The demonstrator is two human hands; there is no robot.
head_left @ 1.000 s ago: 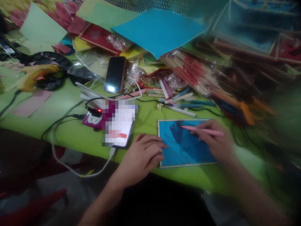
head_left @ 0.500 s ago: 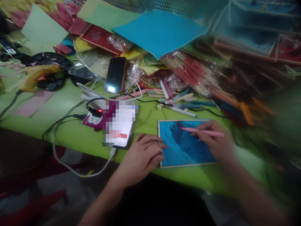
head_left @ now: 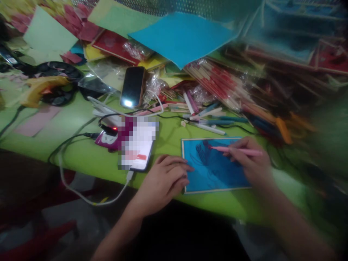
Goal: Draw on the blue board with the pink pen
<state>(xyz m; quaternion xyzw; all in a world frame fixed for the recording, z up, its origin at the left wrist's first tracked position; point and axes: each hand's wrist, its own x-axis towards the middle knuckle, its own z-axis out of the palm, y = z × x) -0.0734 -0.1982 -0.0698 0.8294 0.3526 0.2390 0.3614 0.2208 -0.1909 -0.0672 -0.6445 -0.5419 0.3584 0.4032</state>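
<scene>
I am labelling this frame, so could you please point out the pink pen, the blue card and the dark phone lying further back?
pink pen (head_left: 239, 150), head view, middle of its barrel.
blue card (head_left: 214, 170), head view, bare centre of its face.
dark phone (head_left: 133, 86), head view, middle of its screen.

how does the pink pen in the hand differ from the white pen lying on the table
The pink pen is gripped by the right hand, tip on the blue card; the white pen lies loose on the green table, untouched. One is pink, the other white. Both are slim.
</scene>
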